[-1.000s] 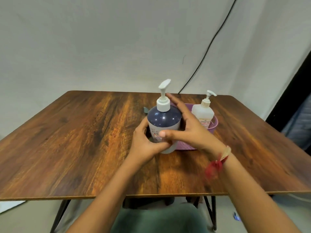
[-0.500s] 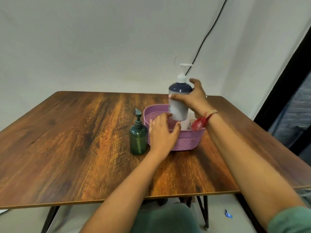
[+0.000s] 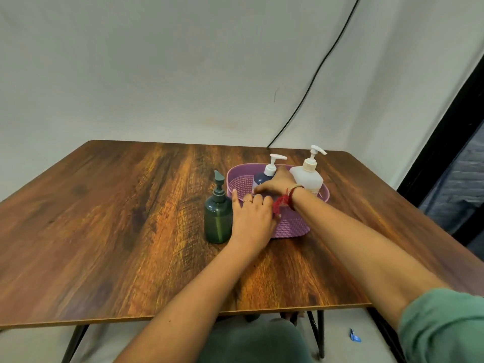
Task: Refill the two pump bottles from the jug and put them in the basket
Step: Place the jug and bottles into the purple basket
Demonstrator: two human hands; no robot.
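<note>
Purple basket (image 3: 293, 226), right of centre: my left hand (image 3: 251, 218) curls over its near rim, steadying it I judge, while my right hand (image 3: 277, 183) wraps the dark bottle (image 3: 259, 178) seated inside beside the white bottle (image 3: 307, 179); green bottle (image 3: 218, 218) waits just left.

Soft even light, slight blur, wide-angle edges.

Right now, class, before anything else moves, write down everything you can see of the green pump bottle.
The green pump bottle is a round, dark green, translucent plastic bottle with a duller grey-green pump screwed on. It stands upright on the wooden table, outside the purple basket and just left of it. The left hand, gripping the basket's near rim, lies close by its right side; whether they touch cannot be told. Its fill level is unclear.
</note>
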